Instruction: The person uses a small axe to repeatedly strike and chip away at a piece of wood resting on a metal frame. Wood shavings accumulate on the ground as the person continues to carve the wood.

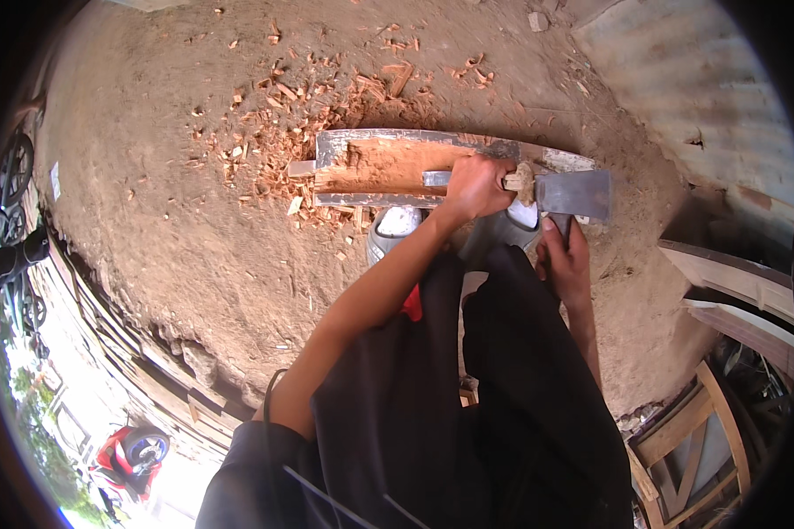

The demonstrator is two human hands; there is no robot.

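A long, slightly curved piece of wood (397, 187), weathered grey along its edges and cut to bare reddish wood inside, lies on the ground in front of my feet. Closed around a chisel is my left hand (480, 187). The chisel's metal blade (435, 178) points left over the cut hollow, and its frayed wooden butt (524, 183) sticks out to the right. My right hand (566, 253) grips the dark handle of a hatchet with a broad grey head (575, 194). That head is right beside the chisel's butt; whether they touch I cannot tell.
Wood chips (304, 110) litter the dirt floor around the wood's left end. My grey shoes (397, 222) stand close against its near edge. A corrugated metal sheet (697, 88) is at the far right, with a wooden frame (692, 441) at lower right. A red motorcycle (128, 458) stands outside at lower left.
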